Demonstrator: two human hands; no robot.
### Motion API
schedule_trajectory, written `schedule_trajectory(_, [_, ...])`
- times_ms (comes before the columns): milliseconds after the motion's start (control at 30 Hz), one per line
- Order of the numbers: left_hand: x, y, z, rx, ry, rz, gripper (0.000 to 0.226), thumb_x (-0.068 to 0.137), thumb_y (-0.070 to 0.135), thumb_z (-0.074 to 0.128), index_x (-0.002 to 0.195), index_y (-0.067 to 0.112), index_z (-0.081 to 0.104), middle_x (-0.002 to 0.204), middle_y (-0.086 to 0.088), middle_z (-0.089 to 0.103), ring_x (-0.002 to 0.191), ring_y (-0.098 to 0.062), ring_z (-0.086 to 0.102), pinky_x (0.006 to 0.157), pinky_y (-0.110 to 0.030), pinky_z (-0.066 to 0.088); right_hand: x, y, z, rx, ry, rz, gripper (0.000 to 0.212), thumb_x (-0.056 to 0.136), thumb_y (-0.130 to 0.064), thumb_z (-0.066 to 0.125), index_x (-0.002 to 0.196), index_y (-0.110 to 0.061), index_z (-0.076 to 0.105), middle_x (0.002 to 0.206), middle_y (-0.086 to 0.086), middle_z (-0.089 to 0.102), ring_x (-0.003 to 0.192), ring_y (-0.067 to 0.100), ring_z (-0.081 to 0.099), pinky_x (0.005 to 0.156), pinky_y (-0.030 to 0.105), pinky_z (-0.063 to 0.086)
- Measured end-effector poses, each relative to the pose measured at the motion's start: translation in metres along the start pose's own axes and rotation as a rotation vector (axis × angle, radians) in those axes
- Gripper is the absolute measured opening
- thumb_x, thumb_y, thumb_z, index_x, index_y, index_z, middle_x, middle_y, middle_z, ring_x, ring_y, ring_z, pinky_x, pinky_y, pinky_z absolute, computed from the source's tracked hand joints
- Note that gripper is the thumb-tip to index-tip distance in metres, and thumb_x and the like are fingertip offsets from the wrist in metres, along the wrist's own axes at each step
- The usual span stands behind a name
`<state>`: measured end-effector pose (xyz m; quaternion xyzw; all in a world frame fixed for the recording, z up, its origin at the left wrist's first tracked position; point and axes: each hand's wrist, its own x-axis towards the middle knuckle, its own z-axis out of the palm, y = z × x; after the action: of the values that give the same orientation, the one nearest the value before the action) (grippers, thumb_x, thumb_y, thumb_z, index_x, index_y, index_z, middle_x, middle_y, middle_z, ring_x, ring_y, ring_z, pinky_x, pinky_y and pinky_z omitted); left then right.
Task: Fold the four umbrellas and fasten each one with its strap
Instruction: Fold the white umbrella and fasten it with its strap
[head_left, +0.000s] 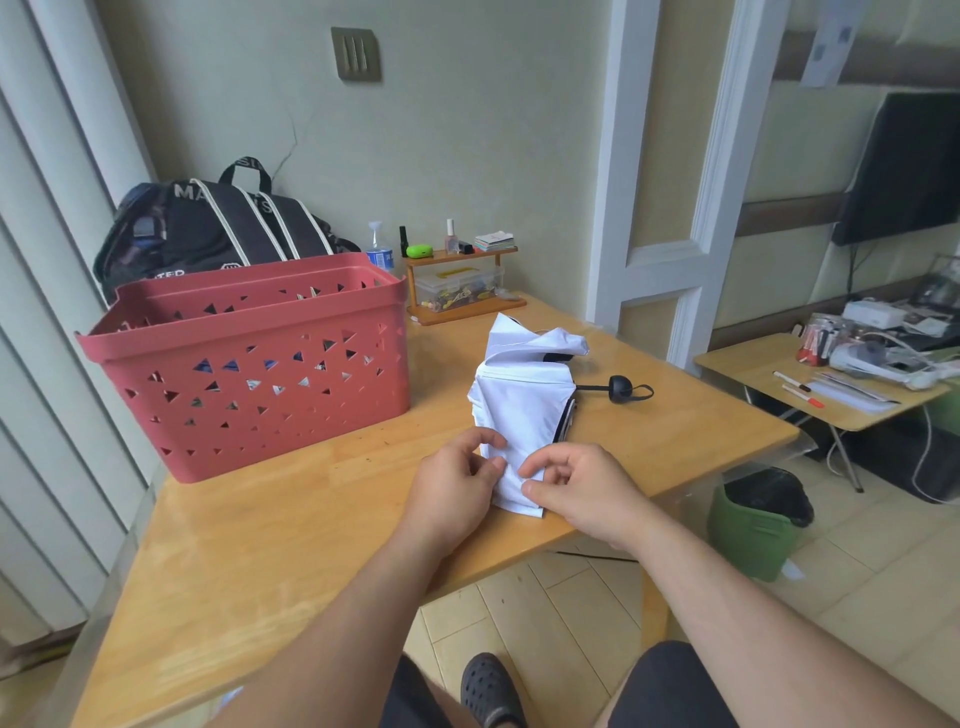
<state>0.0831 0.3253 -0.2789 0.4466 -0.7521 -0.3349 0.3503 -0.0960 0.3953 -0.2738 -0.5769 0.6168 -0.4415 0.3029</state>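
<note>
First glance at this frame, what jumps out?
The white umbrella lying half-folded mid-table, with the left hand and right hand pinching its near end. Its black handle sticks out to the right. A big red basket with triangle cutouts stands on the table's left side, a black bag behind it.

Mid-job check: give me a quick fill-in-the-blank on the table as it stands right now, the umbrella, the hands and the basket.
1. Both hands pinch the near end of the ____ umbrella lying on the table.
2. The umbrella's black handle points toward the person's ____ side.
3. The basket standing to the left of the umbrella is ____ in colour.
4. The left hand and right hand touch the umbrella's ____, not its handle.

Missing words: white; right; red; fabric
</note>
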Motion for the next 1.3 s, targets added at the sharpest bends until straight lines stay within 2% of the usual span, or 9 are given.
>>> schedule_trajectory(200, [-0.004,0.007,0.002,0.227,0.015,-0.015,0.019,0.095,0.041,0.051,0.106,0.047,0.065,0.067,0.011,0.067,0.074,-0.012,0.063,0.066,-0.030,0.048,0.000,-0.001,0.002,-0.175,0.034,0.001,0.015,0.084,-0.017,0.070,0.083,-0.031,0.077,0.058,-0.012,0.054,0.056,0.005,0.050,0.064,0.025,0.047])
schedule_trajectory(400, [-0.006,0.008,0.002,0.313,0.004,-0.013,0.023,0.092,0.040,0.058,0.112,0.046,0.070,0.078,0.017,0.069,0.086,-0.010,0.066,0.084,-0.032,0.054,-0.002,-0.004,0.006,-0.203,0.170,0.021,0.019,0.088,-0.016,0.066,0.082,-0.030,0.078,0.055,-0.019,0.059,0.055,-0.001,0.053,0.057,0.016,0.043])
schedule_trajectory(567, [-0.005,0.008,0.001,0.295,0.012,-0.039,0.021,0.087,0.042,0.062,0.104,0.044,0.073,0.078,0.019,0.068,0.085,-0.005,0.066,0.085,-0.031,0.056,0.037,-0.013,-0.001,-0.407,0.213,-0.160,0.022,0.096,-0.022,0.063,0.111,-0.028,0.078,0.113,-0.013,0.063,0.109,0.006,0.054,0.093,0.019,0.037])
schedule_trajectory(700, [-0.006,0.005,0.001,0.356,-0.018,0.028,0.018,0.085,0.046,0.067,0.102,0.044,0.071,0.076,0.019,0.065,0.083,-0.003,0.064,0.089,-0.035,0.054,0.064,-0.005,-0.023,-0.896,-0.187,-0.051,0.068,0.100,-0.062,0.044,0.162,-0.039,0.027,0.170,-0.016,0.014,0.157,0.023,0.008,0.123,0.046,0.019])
schedule_trajectory(767, [-0.003,0.002,-0.003,0.396,-0.096,0.046,0.025,0.085,0.051,0.071,0.108,0.043,0.070,0.079,0.019,0.065,0.084,-0.005,0.063,0.092,-0.038,0.053,0.066,0.009,-0.025,-1.002,-0.330,0.104,0.082,0.095,-0.081,0.024,0.164,-0.044,0.000,0.169,-0.024,-0.018,0.159,0.026,-0.014,0.125,0.058,0.004])
schedule_trajectory(1067, [0.040,0.033,-0.037,0.696,-0.399,0.007,0.060,0.082,0.083,0.052,0.121,0.042,0.070,0.121,0.000,0.052,0.129,-0.022,0.038,0.110,-0.045,0.039,0.060,0.021,-0.023,-0.908,-0.198,0.038,0.085,0.092,-0.085,0.018,0.162,-0.045,-0.008,0.168,-0.023,-0.022,0.160,0.017,-0.007,0.125,0.058,0.007])
schedule_trajectory(1167, [0.078,0.040,-0.019,0.578,-0.142,0.290,0.044,0.097,0.057,0.046,0.121,0.032,0.072,0.130,-0.002,0.061,0.129,-0.027,0.053,0.108,-0.042,0.042,0.059,0.019,-0.025,-0.813,-0.144,0.019,0.069,0.103,-0.067,0.015,0.165,-0.039,0.000,0.171,-0.021,-0.012,0.159,0.013,0.000,0.126,0.054,0.008])
schedule_trajectory(1233, [0.094,0.035,-0.003,0.648,-0.185,0.367,0.039,0.103,0.032,0.051,0.139,0.021,0.062,0.148,-0.004,0.055,0.136,-0.026,0.051,0.111,-0.040,0.042,0.060,0.019,-0.026,-0.838,-0.141,0.033,0.064,0.107,-0.058,0.017,0.166,-0.033,0.008,0.173,-0.017,-0.007,0.159,0.012,0.002,0.127,0.049,0.008])
schedule_trajectory(1300, [0.095,0.020,0.007,0.843,-0.379,0.285,0.059,0.107,0.047,0.040,0.160,0.019,0.034,0.170,-0.002,0.024,0.156,-0.022,0.024,0.123,-0.046,0.026,0.063,0.023,-0.026,-0.887,-0.142,0.065,0.064,0.109,-0.054,0.019,0.166,-0.027,0.012,0.173,-0.013,-0.004,0.159,0.013,0.000,0.128,0.045,0.006])
